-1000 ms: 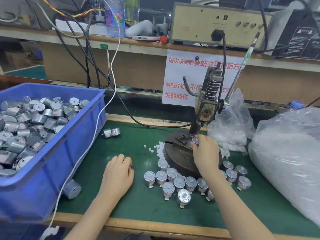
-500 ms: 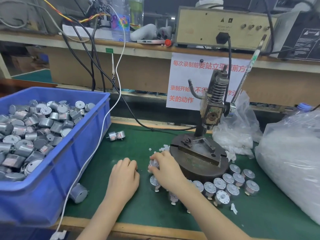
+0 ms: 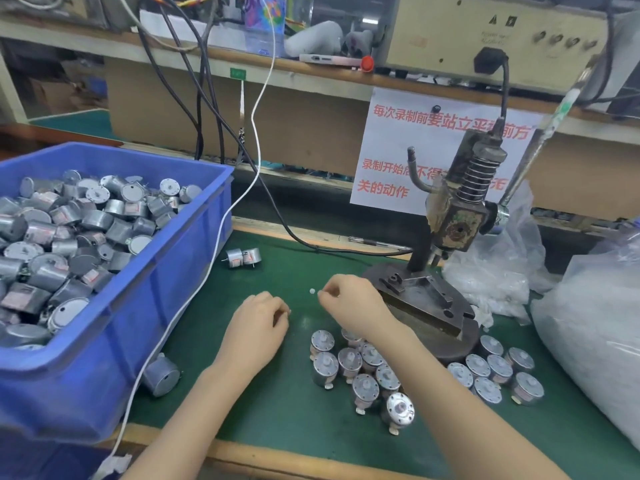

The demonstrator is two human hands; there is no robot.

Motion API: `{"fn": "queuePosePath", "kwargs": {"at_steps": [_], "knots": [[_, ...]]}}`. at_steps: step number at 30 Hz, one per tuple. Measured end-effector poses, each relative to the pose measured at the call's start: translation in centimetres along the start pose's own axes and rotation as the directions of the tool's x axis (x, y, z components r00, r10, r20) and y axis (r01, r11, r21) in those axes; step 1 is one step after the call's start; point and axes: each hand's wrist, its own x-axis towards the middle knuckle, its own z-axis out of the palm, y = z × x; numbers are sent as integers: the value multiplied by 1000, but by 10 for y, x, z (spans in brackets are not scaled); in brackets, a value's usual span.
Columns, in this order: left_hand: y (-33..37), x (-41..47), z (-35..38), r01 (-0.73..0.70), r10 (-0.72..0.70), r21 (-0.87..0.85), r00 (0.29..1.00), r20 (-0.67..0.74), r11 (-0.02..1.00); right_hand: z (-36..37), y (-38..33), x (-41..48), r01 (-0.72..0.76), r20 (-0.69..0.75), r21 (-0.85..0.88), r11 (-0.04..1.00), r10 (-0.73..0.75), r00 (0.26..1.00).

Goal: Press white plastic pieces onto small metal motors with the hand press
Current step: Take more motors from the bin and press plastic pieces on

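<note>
Motors (image 3: 360,368) cluster on green mat (image 3: 294,420) beside hand press (image 3: 453,230), blue bin (image 3: 104,358) left.

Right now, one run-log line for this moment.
right hand: fingertips by loose white piece | left hand: curled, contents hidden | hand press: no motor loaded

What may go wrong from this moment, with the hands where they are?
The forearm of the right hand hangs over the standing motors; pulling back low might topple some. The loose white piece by its fingertips is tiny and may roll away or be lost on the green mat.
</note>
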Motion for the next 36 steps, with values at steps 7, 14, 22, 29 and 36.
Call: {"fn": "queuePosePath", "kwargs": {"at_steps": [7, 14, 22, 29, 36], "knots": [[16, 47, 34, -30, 16, 159, 996, 91, 987, 1, -6, 22, -47, -47, 112, 993, 53, 997], [23, 61, 39, -24, 15, 227, 999, 40, 974, 7, -14, 38, -29, -45, 68, 997, 32, 998], [-1, 28, 4, 97, -97, 37, 995, -20, 995, 30, -61, 88, 200, -13, 19, 980, -200, 980], [-14, 6, -7, 156, -160, -266, 987, 6, 951, 67, -101, 104, 236, 140, 7, 972, -235, 962], [-19, 5, -2, 136, -142, -262, 990, -2, 955, 77, -93, 94, 227, -56, -345, 911, -262, 963]]}}
